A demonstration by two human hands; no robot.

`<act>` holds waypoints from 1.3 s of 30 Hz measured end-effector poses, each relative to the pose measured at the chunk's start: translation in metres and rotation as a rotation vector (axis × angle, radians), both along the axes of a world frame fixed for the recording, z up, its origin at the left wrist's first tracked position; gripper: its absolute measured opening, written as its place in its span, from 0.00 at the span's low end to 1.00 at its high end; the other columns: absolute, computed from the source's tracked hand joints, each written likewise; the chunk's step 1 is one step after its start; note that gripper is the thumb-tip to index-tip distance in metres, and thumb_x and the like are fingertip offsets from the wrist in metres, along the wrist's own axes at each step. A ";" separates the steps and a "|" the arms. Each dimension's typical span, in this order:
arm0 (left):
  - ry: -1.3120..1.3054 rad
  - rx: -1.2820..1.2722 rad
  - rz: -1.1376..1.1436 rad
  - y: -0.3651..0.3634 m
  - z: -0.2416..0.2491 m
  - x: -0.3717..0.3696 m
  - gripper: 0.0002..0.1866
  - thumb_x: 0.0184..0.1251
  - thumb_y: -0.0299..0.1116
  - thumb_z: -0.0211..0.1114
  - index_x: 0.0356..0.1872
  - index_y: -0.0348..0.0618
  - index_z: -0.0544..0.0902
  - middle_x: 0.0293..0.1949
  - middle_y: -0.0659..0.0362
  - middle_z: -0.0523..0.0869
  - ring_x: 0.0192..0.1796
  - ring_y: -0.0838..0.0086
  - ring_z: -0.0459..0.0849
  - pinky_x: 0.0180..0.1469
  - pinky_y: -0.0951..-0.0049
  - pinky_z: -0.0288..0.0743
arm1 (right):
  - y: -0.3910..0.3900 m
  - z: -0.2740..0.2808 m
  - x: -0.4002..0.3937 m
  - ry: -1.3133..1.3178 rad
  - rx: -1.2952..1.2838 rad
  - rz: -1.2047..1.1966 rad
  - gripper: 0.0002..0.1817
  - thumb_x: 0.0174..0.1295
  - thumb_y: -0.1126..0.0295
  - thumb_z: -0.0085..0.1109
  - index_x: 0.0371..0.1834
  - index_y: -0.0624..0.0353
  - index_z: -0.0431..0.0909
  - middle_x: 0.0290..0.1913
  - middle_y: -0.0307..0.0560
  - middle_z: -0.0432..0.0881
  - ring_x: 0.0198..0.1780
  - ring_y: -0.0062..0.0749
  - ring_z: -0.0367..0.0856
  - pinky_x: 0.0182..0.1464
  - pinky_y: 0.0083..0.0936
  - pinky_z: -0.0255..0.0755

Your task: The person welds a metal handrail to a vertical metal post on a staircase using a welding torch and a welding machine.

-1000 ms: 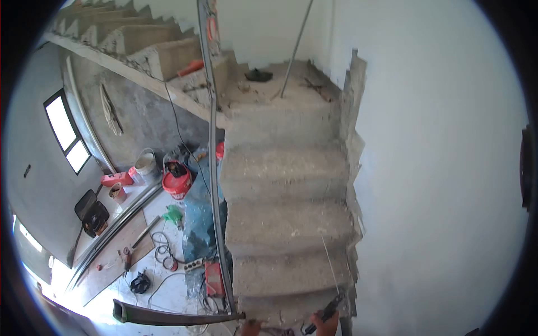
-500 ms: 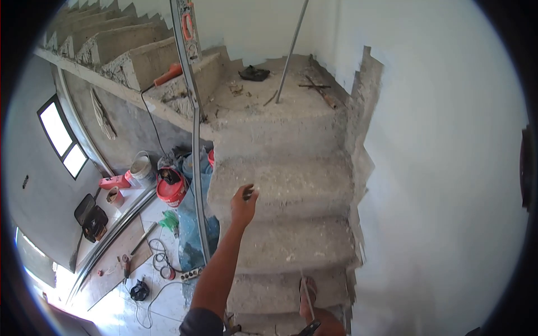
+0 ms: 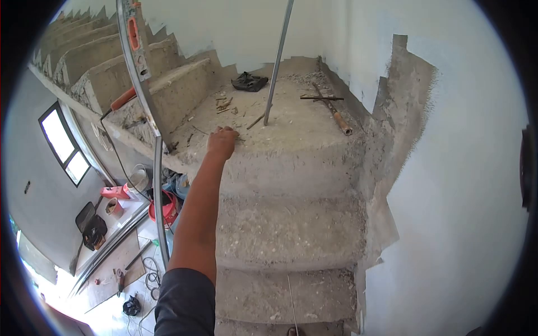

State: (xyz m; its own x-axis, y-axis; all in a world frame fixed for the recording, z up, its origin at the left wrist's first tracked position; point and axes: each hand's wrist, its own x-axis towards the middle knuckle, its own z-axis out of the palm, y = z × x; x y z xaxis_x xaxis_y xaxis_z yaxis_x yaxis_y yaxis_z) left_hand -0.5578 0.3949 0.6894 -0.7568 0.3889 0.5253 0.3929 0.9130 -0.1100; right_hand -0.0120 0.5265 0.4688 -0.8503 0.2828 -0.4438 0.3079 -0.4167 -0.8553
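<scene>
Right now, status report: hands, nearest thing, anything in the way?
Left hand outstretched toward landing, contact unclear. Right hand out of view. Tilted metal pole and loose scraps beyond the hand, possible obstacles.

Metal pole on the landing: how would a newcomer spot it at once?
Follow the concrete steps up to the landing. Just beyond the person's left hand, to its right, a slim grey metal pole rises, leaning right. Unlike the metal upright along the steps' open left edge, its foot meets the landing.
</scene>
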 end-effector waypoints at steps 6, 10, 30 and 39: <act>-0.199 -0.073 -0.024 -0.003 0.019 -0.017 0.14 0.64 0.23 0.57 0.46 0.51 0.84 0.53 0.58 0.85 0.58 0.59 0.82 0.59 0.58 0.74 | 0.011 -0.007 -0.019 -0.039 0.002 0.003 0.31 0.58 0.78 0.67 0.62 0.60 0.61 0.47 0.43 0.74 0.47 0.31 0.76 0.53 0.32 0.74; -0.036 -0.224 -0.069 -0.015 0.009 -0.018 0.11 0.65 0.23 0.56 0.46 0.47 0.79 0.50 0.55 0.85 0.56 0.58 0.83 0.58 0.59 0.75 | 0.004 -0.008 -0.017 -0.048 0.005 0.008 0.31 0.58 0.78 0.67 0.63 0.61 0.61 0.47 0.43 0.74 0.47 0.31 0.76 0.53 0.32 0.74; -0.244 1.328 -0.241 -0.068 -0.060 0.467 0.12 0.64 0.23 0.71 0.48 0.34 0.85 0.36 0.60 0.86 0.38 0.80 0.85 0.43 0.79 0.81 | -0.073 0.007 0.250 -0.006 0.107 -0.047 0.33 0.59 0.77 0.66 0.65 0.61 0.60 0.50 0.45 0.74 0.49 0.34 0.77 0.56 0.35 0.74; -0.933 0.979 0.223 -0.187 -0.255 0.753 0.13 0.70 0.35 0.66 0.51 0.41 0.85 0.40 0.49 0.89 0.41 0.66 0.90 0.46 0.69 0.80 | -0.054 -0.010 0.424 -0.226 0.349 -0.329 0.33 0.59 0.76 0.66 0.66 0.62 0.59 0.51 0.46 0.74 0.50 0.36 0.77 0.57 0.36 0.74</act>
State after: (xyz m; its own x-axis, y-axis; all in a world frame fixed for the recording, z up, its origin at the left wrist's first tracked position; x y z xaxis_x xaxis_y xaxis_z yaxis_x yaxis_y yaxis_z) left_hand 0.1952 0.2083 0.4345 -0.9749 -0.0180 -0.2219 -0.1991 0.5169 0.8326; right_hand 0.4120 0.4721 0.4584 -0.5856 0.6825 -0.4373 0.4016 -0.2243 -0.8879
